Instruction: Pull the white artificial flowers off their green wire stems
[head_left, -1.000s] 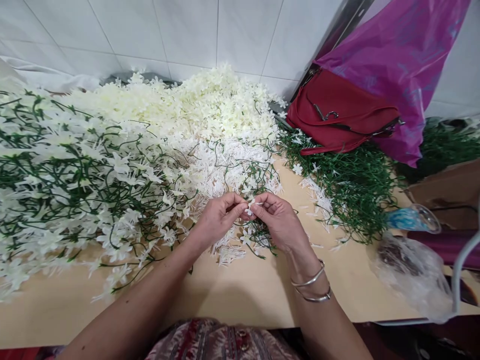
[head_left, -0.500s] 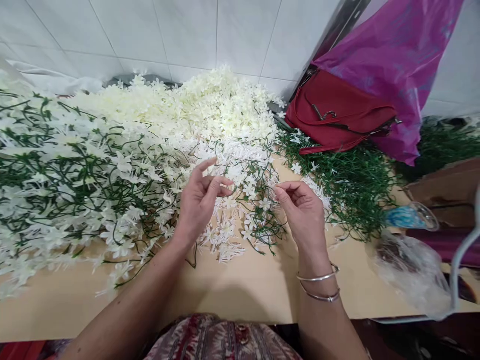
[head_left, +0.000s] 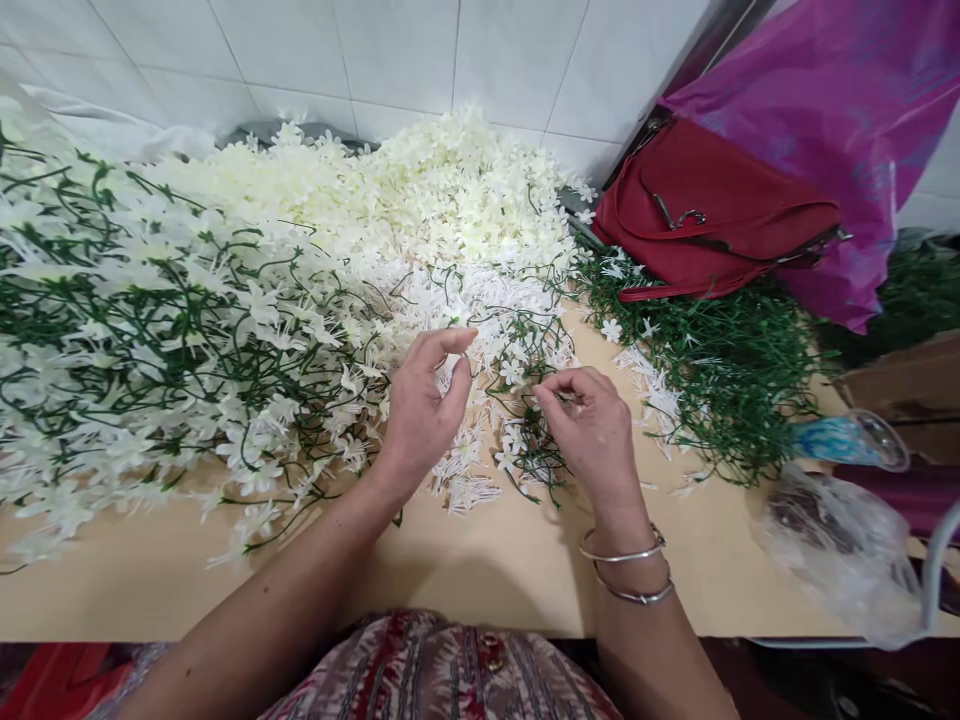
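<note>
My left hand [head_left: 429, 405] hovers over the middle of the table, thumb and forefinger curved with a gap between their tips and nothing visible in it. To its right, my right hand [head_left: 592, 425] is closed in a pinch; whatever its fingertips hold is too small to make out. Between and beneath both hands lie artificial white flowers on green stems [head_left: 513, 372] and loose white stamens [head_left: 469, 490]. A large heap of stemmed white flowers [head_left: 255, 310] spreads along the left, close to my left hand.
Cream flower heads [head_left: 465, 190] are piled against the tiled wall [head_left: 397, 50]. At right lie green stems [head_left: 735, 370], a red handbag [head_left: 720, 210], a purple plastic bag [head_left: 840, 120], a blue-patterned cup [head_left: 840, 440] and a clear plastic bag [head_left: 840, 550] by the table edge.
My left hand has moved right, its forefinger and thumb now nearer each other. My right hand stays pinched and has come slightly closer to the left. The view has shifted a little.
</note>
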